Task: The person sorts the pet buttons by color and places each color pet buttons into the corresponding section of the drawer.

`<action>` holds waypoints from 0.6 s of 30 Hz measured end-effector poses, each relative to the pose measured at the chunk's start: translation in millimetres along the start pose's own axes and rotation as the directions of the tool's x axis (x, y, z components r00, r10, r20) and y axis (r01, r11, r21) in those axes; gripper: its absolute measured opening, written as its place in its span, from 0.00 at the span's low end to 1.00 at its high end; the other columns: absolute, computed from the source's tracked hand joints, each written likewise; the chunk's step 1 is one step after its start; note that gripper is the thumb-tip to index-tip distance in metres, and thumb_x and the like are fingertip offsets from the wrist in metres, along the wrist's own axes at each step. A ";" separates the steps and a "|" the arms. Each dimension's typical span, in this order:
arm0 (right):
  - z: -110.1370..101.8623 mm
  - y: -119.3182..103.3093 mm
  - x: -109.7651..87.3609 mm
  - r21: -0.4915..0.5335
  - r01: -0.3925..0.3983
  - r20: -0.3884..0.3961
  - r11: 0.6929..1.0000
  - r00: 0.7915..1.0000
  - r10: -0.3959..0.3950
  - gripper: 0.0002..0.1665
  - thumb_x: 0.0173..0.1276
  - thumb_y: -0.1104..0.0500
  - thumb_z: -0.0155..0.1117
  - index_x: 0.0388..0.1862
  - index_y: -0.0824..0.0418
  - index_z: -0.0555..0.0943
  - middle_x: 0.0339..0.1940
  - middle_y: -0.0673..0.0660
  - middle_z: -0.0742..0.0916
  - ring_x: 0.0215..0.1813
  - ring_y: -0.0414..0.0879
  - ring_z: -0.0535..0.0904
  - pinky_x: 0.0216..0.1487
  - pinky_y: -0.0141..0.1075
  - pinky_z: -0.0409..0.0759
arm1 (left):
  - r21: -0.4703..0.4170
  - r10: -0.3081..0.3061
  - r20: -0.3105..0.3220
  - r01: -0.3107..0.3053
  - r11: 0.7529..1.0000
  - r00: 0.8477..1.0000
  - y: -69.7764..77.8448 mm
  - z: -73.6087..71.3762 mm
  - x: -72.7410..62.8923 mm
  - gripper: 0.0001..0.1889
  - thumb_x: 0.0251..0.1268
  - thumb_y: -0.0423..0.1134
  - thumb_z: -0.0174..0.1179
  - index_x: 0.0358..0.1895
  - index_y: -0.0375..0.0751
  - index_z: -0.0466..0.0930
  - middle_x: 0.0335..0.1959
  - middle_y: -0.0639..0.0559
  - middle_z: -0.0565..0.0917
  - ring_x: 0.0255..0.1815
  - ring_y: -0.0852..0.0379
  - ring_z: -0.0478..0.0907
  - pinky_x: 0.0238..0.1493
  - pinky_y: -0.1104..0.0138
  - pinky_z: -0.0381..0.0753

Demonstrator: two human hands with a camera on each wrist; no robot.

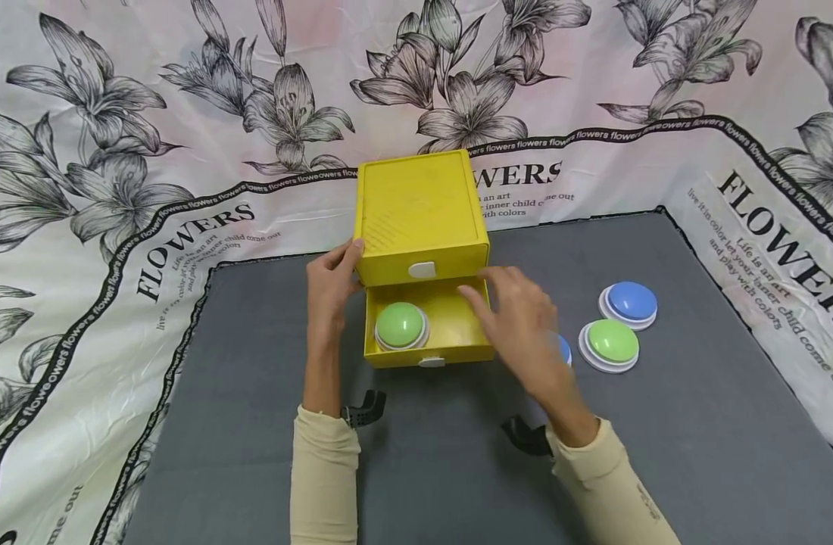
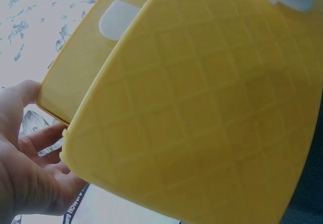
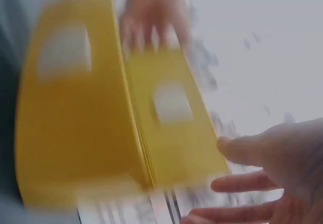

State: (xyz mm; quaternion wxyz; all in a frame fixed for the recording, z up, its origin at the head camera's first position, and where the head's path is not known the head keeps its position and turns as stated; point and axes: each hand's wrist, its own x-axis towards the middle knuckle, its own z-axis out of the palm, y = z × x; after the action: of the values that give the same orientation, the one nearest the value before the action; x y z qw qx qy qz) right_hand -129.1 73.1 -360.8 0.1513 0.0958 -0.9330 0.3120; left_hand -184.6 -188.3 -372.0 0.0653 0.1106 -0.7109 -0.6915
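Drawer [image 1: 460, 354] (lower, yellow, green dome button [image 1: 400, 325] inside on the left) at mid-frame, visibly widest left to right; nearest to right hand [image 1: 519, 318], spread above its right end, cannot tell if touching; at upper left, pinching front corner of yellow cabinet [image 1: 416, 200] with left hand [image 1: 331, 280].

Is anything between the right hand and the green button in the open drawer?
Nothing visible. In the head view, the right hand is at the right end of the open lower drawer; the green button sits toward its left, with bare drawer floor between. The left hand touches the box's left side.
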 end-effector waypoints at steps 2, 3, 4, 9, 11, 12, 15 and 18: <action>-16.9 22.8 -0.6 -0.034 -0.067 -0.034 0.997 0.997 0.066 0.25 0.74 0.47 0.70 0.59 0.65 0.84 0.50 0.68 0.88 0.48 0.65 0.85 0.45 0.58 0.84 | -0.004 0.000 -0.002 0.000 1.000 1.000 -0.6 0.9 -0.6 0.29 0.75 0.54 0.63 0.71 0.41 0.78 0.71 0.42 0.81 0.69 0.48 0.81 0.65 0.50 0.85; -24.1 34.7 -1.1 -0.058 -0.096 -0.028 0.994 0.995 0.095 0.26 0.75 0.47 0.69 0.61 0.66 0.83 0.52 0.70 0.87 0.49 0.67 0.84 0.46 0.60 0.83 | -0.006 0.002 -0.001 -0.002 1.000 1.000 -0.9 1.3 -0.8 0.29 0.75 0.54 0.63 0.71 0.41 0.78 0.71 0.42 0.80 0.69 0.48 0.81 0.65 0.50 0.85; -29.8 46.1 -0.9 -0.082 -0.114 -0.008 0.990 0.993 0.114 0.28 0.76 0.48 0.68 0.62 0.68 0.82 0.52 0.73 0.86 0.50 0.69 0.83 0.46 0.62 0.82 | -0.007 0.004 -0.002 -0.004 1.000 1.000 -0.8 0.3 -1.1 0.29 0.75 0.54 0.63 0.71 0.41 0.78 0.71 0.42 0.80 0.70 0.48 0.80 0.66 0.49 0.84; -45.4 100.4 -5.5 -0.197 -0.187 0.186 0.962 0.957 0.224 0.33 0.75 0.49 0.68 0.68 0.72 0.76 0.59 0.82 0.78 0.56 0.78 0.76 0.50 0.69 0.77 | -0.002 0.001 0.000 -0.001 1.000 1.000 -0.4 -1.5 -1.6 0.29 0.76 0.54 0.63 0.71 0.41 0.79 0.71 0.42 0.80 0.70 0.48 0.80 0.67 0.50 0.84; -47.0 118.4 -8.9 -0.224 -0.235 0.268 0.946 0.918 0.291 0.35 0.74 0.50 0.68 0.70 0.72 0.74 0.62 0.84 0.75 0.60 0.82 0.72 0.55 0.74 0.73 | -0.001 -0.001 0.002 0.001 1.000 1.000 -0.4 -1.0 -1.2 0.29 0.75 0.54 0.63 0.71 0.41 0.79 0.71 0.42 0.80 0.70 0.48 0.80 0.67 0.50 0.84; -47.2 125.9 -10.8 -0.238 -0.256 0.301 0.937 0.898 0.321 0.35 0.74 0.51 0.68 0.70 0.72 0.73 0.62 0.85 0.74 0.62 0.83 0.69 0.57 0.76 0.70 | -0.001 0.001 0.005 0.000 1.000 1.000 -0.3 -0.8 -0.9 0.29 0.75 0.54 0.63 0.71 0.40 0.79 0.71 0.42 0.81 0.70 0.48 0.80 0.67 0.50 0.83; -44.8 142.5 -16.9 -0.271 -0.298 0.367 0.915 0.847 0.385 0.36 0.72 0.52 0.69 0.70 0.72 0.72 0.63 0.88 0.71 0.64 0.88 0.65 0.59 0.81 0.65 | 0.000 0.004 0.006 -0.004 1.000 1.000 -0.6 0.3 -1.0 0.29 0.75 0.54 0.63 0.70 0.40 0.79 0.70 0.42 0.81 0.69 0.48 0.80 0.67 0.49 0.83; -41.2 150.8 -21.3 -0.277 -0.314 0.370 0.908 0.837 0.403 0.37 0.69 0.54 0.72 0.69 0.72 0.72 0.62 0.89 0.70 0.64 0.90 0.63 0.56 0.82 0.66 | 0.002 0.006 -0.002 -0.006 1.000 1.000 -1.0 0.9 -1.5 0.29 0.75 0.54 0.64 0.70 0.40 0.79 0.70 0.42 0.81 0.69 0.48 0.81 0.66 0.50 0.84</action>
State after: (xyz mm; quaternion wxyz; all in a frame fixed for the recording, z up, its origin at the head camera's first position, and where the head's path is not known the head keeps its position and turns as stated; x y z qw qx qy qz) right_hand -141.2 218.8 -420.3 -0.1046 -0.0329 -0.9718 0.2090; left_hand -183.3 -187.0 -373.0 0.0680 0.1090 -0.7118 -0.6906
